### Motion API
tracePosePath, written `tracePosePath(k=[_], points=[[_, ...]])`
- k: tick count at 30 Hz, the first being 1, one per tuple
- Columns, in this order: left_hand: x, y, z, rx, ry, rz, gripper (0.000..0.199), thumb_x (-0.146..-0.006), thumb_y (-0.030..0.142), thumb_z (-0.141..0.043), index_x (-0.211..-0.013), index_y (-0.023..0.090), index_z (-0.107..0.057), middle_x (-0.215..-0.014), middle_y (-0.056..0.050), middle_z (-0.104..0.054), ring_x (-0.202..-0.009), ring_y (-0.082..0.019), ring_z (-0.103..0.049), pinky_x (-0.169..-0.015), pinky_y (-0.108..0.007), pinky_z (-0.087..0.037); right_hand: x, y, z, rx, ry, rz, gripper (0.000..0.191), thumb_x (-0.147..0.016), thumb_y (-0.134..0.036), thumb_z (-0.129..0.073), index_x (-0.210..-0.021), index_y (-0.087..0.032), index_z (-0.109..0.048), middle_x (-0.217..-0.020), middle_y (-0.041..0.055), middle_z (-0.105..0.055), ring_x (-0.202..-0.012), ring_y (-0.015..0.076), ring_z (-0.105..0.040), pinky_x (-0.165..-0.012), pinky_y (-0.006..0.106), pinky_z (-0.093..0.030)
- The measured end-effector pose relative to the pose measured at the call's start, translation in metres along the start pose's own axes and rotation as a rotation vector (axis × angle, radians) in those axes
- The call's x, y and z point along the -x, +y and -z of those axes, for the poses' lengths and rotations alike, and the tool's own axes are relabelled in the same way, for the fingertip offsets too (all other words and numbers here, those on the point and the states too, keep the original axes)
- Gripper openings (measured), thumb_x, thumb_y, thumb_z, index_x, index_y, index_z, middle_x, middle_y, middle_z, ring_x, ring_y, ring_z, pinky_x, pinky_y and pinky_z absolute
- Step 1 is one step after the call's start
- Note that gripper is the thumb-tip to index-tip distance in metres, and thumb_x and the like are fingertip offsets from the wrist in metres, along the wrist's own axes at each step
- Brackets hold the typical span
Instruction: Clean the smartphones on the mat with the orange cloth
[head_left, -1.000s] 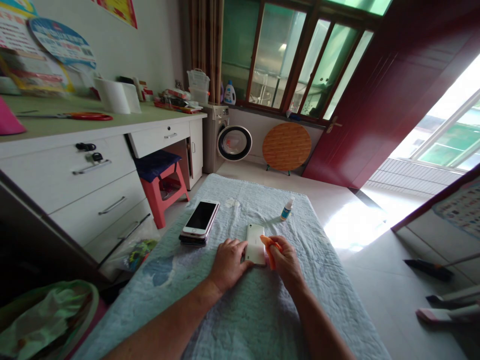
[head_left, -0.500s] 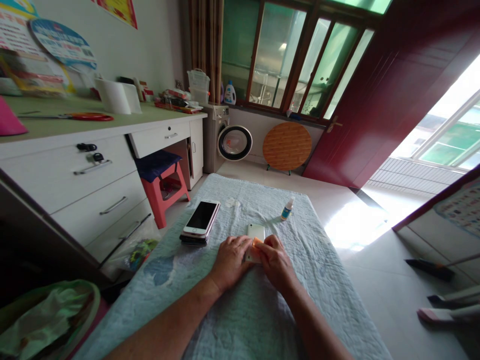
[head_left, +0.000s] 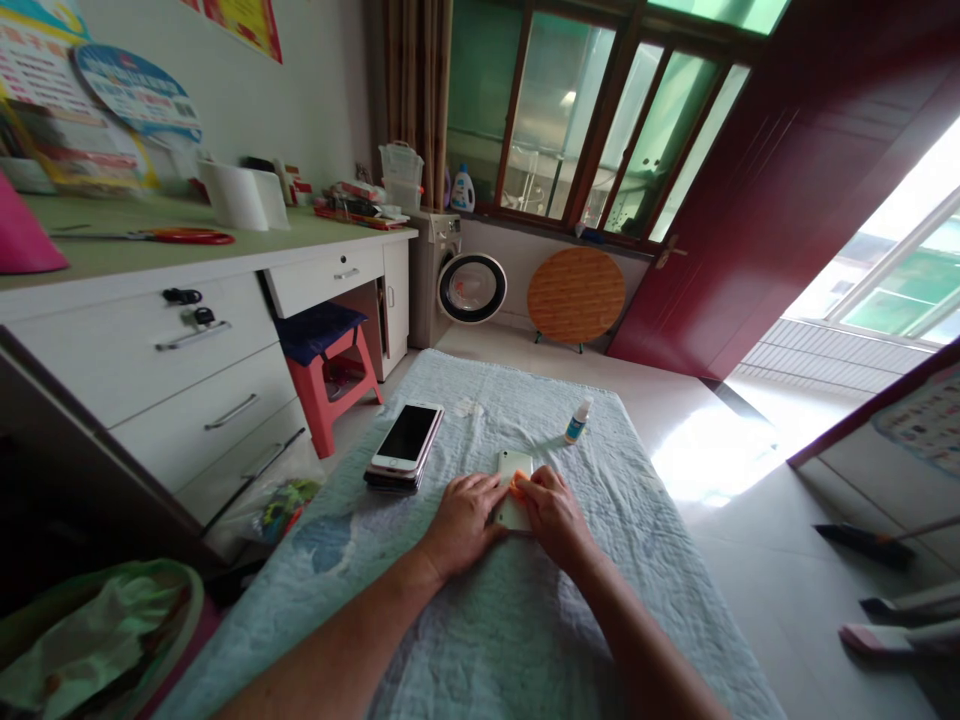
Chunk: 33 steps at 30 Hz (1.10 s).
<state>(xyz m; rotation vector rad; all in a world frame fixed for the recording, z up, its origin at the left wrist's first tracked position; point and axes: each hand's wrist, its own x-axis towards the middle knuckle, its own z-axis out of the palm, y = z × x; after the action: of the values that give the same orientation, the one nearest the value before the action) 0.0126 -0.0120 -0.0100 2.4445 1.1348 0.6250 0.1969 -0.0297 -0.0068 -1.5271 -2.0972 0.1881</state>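
Observation:
A white smartphone (head_left: 515, 461) lies on the cloth-covered table with its back, showing a small camera, facing up. My left hand (head_left: 465, 520) grips its left edge, fingers over the side and thumb near the bottom. Pinched in my right hand (head_left: 559, 518) is a small orange cloth (head_left: 518, 484), pressed against the phone's back. Left of my hands is a stack of phones (head_left: 406, 437), the top one white with a dark screen. A small spray bottle (head_left: 577, 422) with a blue label stands upright beyond my right hand.
A light blue quilted cloth (head_left: 480, 640) covers the table. To the left are a white desk (head_left: 202, 360), a red stool (head_left: 330, 390) and a waste bin (head_left: 191, 600). An open-doored washing machine (head_left: 433, 270) and a round wooden tabletop (head_left: 576, 294) stand ahead.
My right hand has shifted the orange cloth slightly over the phone's back. My left hand keeps its hold. The whole view has moved a little.

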Motion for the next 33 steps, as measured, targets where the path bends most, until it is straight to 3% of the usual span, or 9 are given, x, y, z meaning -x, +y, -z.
tracePosePath(k=[8, 13, 19, 27, 33], points=[[-0.001, -0.004, 0.0, 0.003, -0.013, -0.015, 0.048, -0.078, 0.04, -0.073, -0.121, 0.021, -0.062, -0.133, -0.01, -0.058, -0.123, -0.029, -0.051, -0.106, -0.045, -0.035, -0.038, 0.03, -0.005, 0.076, 0.01, -0.053, 0.029, -0.094, -0.024, -0.045, -0.082, -0.02, -0.071, -0.082, 0.0057, -0.056, -0.078, 0.0167, -0.05, -0.074, 0.027, -0.038], [-0.002, -0.006, 0.001, 0.004, -0.035, -0.001, 0.048, -0.079, 0.04, -0.072, -0.122, 0.021, -0.061, -0.135, -0.01, -0.057, -0.124, -0.029, -0.05, -0.107, -0.045, -0.033, -0.048, 0.035, -0.009, 0.12, 0.002, -0.09, 0.03, -0.092, -0.02, -0.044, -0.078, -0.019, -0.071, -0.081, 0.0041, -0.057, -0.077, 0.0145, -0.049, -0.074, 0.024, -0.036], [-0.002, -0.008, 0.0, 0.032, -0.031, -0.02, 0.051, -0.081, 0.044, -0.068, -0.126, 0.021, -0.058, -0.136, -0.009, -0.057, -0.124, -0.029, -0.05, -0.107, -0.045, -0.034, -0.03, 0.023, -0.005, 0.088, -0.048, -0.067, 0.029, -0.094, -0.022, -0.044, -0.082, -0.019, -0.071, -0.081, 0.0033, -0.055, -0.078, 0.0143, -0.05, -0.072, 0.024, -0.036], [-0.001, -0.004, 0.001, 0.021, -0.035, 0.019, 0.051, -0.082, 0.036, -0.067, -0.129, 0.021, -0.055, -0.136, -0.009, -0.056, -0.126, -0.028, -0.049, -0.109, -0.044, -0.033, 0.013, -0.012, 0.02, -0.042, -0.196, -0.041, 0.032, -0.098, -0.026, -0.041, -0.084, -0.018, -0.069, -0.083, 0.0034, -0.056, -0.076, 0.013, -0.052, -0.07, 0.023, -0.038], [-0.001, -0.004, 0.0, -0.002, -0.053, 0.026, 0.049, -0.082, 0.039, -0.067, -0.127, 0.02, -0.058, -0.138, -0.01, -0.055, -0.127, -0.028, -0.048, -0.109, -0.044, -0.033, 0.011, -0.009, 0.024, -0.05, -0.232, -0.045, 0.026, -0.094, -0.019, -0.047, -0.081, -0.018, -0.069, -0.081, 0.002, -0.057, -0.073, 0.0105, -0.053, -0.068, 0.02, -0.036]])
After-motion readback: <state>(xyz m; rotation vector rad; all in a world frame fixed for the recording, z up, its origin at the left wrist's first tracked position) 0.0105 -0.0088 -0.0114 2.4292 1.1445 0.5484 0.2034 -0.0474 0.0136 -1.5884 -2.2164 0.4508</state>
